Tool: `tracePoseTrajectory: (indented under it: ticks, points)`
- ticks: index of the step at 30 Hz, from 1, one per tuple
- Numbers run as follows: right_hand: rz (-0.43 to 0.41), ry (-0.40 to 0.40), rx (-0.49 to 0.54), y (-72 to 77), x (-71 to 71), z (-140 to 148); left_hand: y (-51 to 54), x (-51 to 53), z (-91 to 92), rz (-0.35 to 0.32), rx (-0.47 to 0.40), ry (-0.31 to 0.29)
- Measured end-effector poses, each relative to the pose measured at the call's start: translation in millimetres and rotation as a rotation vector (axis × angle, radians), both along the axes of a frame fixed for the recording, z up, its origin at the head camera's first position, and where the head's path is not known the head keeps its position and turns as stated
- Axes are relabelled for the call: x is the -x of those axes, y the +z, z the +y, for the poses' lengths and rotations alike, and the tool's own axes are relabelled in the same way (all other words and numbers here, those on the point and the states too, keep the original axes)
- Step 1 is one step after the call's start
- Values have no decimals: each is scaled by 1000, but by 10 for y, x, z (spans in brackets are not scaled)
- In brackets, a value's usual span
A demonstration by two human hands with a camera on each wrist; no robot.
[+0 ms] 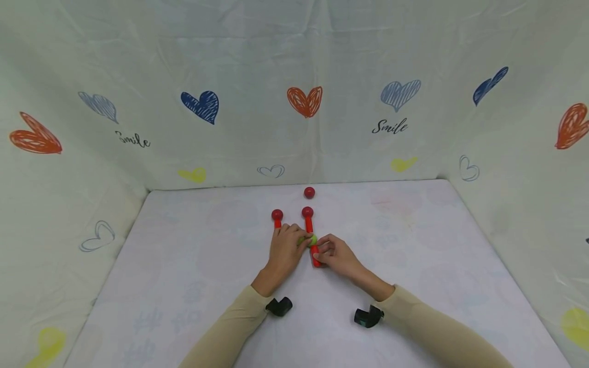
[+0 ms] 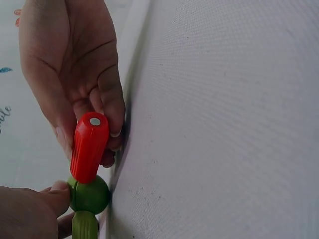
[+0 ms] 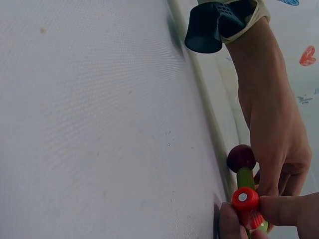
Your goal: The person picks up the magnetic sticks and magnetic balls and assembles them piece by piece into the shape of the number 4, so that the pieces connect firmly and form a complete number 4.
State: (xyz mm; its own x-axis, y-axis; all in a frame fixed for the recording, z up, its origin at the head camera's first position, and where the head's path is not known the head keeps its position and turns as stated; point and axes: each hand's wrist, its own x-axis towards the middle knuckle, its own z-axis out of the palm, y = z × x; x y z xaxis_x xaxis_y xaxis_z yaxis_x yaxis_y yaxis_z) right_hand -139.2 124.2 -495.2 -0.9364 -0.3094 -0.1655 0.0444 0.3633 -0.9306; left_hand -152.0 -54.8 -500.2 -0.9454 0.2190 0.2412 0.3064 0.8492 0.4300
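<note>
In the head view my left hand (image 1: 286, 249) pinches a light green ball (image 1: 314, 240) between thumb and fingers. My right hand (image 1: 339, 258) holds a short red rod (image 1: 316, 259) against the near side of that ball. The left wrist view shows the red rod (image 2: 89, 149) with a pale round spot on its end, meeting the green ball (image 2: 90, 195). A green rod (image 2: 85, 226) joins the ball from below. Beyond the ball lies another red rod (image 1: 309, 224) with a red ball (image 1: 307, 212) at its far end. My left fingers partly hide the pieces.
Past my left fingertips stands a second red ball (image 1: 277, 215) on a red rod (image 1: 277, 224). A loose red ball (image 1: 309, 192) sits near the back edge of the white table (image 1: 207, 245). Behind rises a curtain (image 1: 248, 133) printed with hearts.
</note>
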Motion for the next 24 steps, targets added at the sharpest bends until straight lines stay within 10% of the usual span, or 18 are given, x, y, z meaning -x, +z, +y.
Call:
tracePoseTrajectory:
  ticks: [24]
  points:
    - [-14,-28,42,-21,-6,-47,-4,23,5,-39,-32,1]
